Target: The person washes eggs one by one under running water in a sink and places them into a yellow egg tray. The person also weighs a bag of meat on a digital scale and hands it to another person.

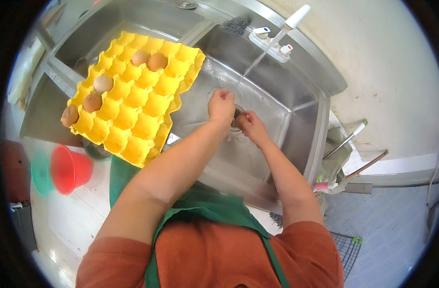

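My right hand (256, 130) holds a brown egg (242, 121) over the drain (236, 114) of the right-hand sink basin (212, 144). Just left of it is my left hand (221, 105), its fingers curled inward; whatever may lie under them is hidden. From the white faucet spout (298, 16) a stream of water (259, 59) runs down into the basin beyond both hands. A yellow egg tray (136, 97) rests across the sink's left part, with several brown eggs in its far and left cups, among them a paler egg (103, 84).
Faucet handles (271, 45) and a grey scouring pad (237, 24) sit along the sink's back ledge. A second basin (151, 19) lies partly under the tray. Red (70, 171) and green (41, 172) plastic tubs stand at lower left. Long-handled tools (345, 140) lean at the right.
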The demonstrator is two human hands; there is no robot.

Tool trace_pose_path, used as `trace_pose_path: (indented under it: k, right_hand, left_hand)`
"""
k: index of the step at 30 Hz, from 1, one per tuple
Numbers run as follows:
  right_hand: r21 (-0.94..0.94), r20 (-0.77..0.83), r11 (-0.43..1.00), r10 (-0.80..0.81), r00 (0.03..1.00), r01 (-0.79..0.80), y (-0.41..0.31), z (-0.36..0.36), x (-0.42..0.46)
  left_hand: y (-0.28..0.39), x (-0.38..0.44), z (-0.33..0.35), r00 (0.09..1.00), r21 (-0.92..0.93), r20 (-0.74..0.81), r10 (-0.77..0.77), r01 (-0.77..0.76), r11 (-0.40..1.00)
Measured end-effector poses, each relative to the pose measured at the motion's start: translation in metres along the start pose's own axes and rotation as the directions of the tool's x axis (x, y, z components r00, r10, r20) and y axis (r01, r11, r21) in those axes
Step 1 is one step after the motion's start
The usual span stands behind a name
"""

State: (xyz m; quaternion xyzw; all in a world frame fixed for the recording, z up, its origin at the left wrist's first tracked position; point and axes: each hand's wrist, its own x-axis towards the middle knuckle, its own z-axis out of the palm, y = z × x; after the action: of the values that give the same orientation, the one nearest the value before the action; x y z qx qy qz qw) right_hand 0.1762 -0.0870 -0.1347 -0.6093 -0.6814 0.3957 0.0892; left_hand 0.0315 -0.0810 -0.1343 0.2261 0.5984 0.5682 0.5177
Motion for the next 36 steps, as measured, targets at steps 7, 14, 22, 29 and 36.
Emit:
trace_pose_path:
  k: [7,14,22,29,36]
  right_hand:
    - [0.769,-0.163,0.583,-0.218,0.962,0.262,-0.054,-0.013,-0.001]
    - [0.318,-0.463,0.798,-0.341,0.818,0.513,-0.041,-0.011,0.019]
    - [0.525,-0.275,0.760,-0.275,0.921,0.383,-0.085,0.002,-0.006]
    - [0.510,-0.194,0.798,-0.259,0.946,0.323,-0.091,-0.005,0.025]
    - [0.784,-0.113,0.617,0.025,0.993,0.074,-0.103,-0.038,0.076]
  left_hand:
    - [0.024,-0.017,-0.001,0.878,-0.308,0.452,-0.154,0.316,0.897]
    - [0.036,-0.028,-0.001,0.820,-0.377,0.573,-0.016,0.281,0.883]
    - [0.039,-0.019,-0.005,0.842,-0.475,0.505,-0.193,0.457,0.752]
    - [0.040,-0.022,-0.006,0.953,-0.387,0.299,-0.055,0.174,0.906]
    - [0.038,-0.021,-0.006,0.935,-0.333,0.348,-0.061,0.184,0.925]
